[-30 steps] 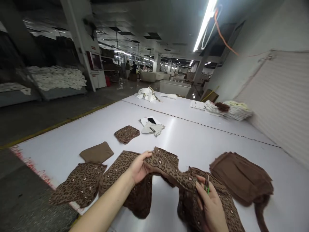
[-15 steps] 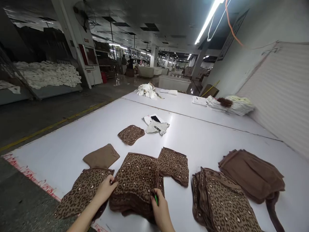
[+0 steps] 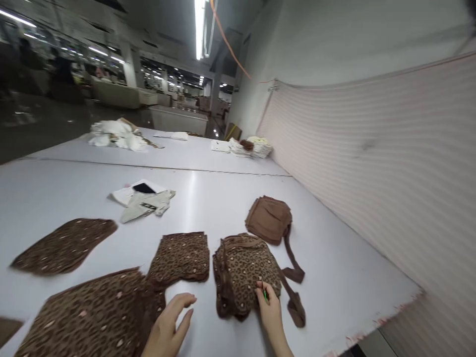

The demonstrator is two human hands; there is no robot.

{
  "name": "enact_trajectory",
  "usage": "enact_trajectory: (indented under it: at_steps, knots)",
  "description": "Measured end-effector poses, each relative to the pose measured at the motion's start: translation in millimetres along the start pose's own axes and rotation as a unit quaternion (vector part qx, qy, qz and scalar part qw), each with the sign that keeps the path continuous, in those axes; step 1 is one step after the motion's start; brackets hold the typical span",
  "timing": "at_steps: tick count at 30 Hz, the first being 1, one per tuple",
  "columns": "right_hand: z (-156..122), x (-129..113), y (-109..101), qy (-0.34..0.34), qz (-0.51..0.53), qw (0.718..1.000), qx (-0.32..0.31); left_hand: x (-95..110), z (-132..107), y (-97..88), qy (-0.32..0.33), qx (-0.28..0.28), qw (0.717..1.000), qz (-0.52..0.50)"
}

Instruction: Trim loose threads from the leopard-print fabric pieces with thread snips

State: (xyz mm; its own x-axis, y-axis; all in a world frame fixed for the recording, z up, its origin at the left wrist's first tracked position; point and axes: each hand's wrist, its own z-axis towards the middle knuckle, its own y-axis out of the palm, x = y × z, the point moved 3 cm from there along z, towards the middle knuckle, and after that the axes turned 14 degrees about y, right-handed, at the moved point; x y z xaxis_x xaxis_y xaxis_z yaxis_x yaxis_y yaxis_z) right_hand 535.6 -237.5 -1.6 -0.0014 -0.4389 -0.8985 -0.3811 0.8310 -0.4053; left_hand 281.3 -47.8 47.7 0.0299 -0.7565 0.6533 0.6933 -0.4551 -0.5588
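Head view: a smooth, glossy white table (image 3: 342, 287) spreads beneath soft piles of cloth. The broad leopard-print pile (image 3: 85, 315) at the near left has a fuzzy, dark brown side. Farther right lies the thick leopard-print stack (image 3: 247, 263), its layered side rounded; between them is a squarish leopard-print bundle (image 3: 182, 254). Beyond the thick stack sits a matt, plain brown stack (image 3: 268, 216) with uneven layered edges. The left hand (image 3: 168, 327) is empty, thumb and fingers apart, beside the broad pile. The right hand (image 3: 270, 306) is at the thick stack, fingers closed on a slim green tool (image 3: 265, 292); whether they touch cloth, I cannot tell. Half a second ago both hands were on the broad pile; now they are off it, and the view has swung right
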Motion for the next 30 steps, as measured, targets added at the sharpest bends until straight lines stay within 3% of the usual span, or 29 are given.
enact_trajectory:
  at_steps: [3,5,9,12,17,24,30]
  knots:
    - [39,13,-56,-0.006,-0.018,0.999,0.036,29,42,69.8,0.045,-0.075,0.994,-0.065]
    - [56,18,-77,-0.021,-0.032,0.999,0.028,48,67,113.6,0.061,-0.127,0.987,-0.074]
    - [78,26,-85,-0.064,-0.071,0.995,-0.041,73,104,187.4,0.065,-0.208,0.976,0.007]
    - [89,31,-80,-0.079,-0.102,0.988,-0.087,78,116,224.0,0.042,-0.239,0.965,0.101]
    - [106,34,-75,-0.105,-0.134,0.979,-0.115,71,119,249.4,-0.002,-0.228,0.959,0.169]
    - [115,20,-79,-0.148,-0.152,0.966,-0.148,63,119,254.9,-0.004,-0.22,0.957,0.188]
    - [111,10,-87,-0.201,-0.174,0.952,-0.154,70,125,249.9,0.077,-0.177,0.974,0.12]
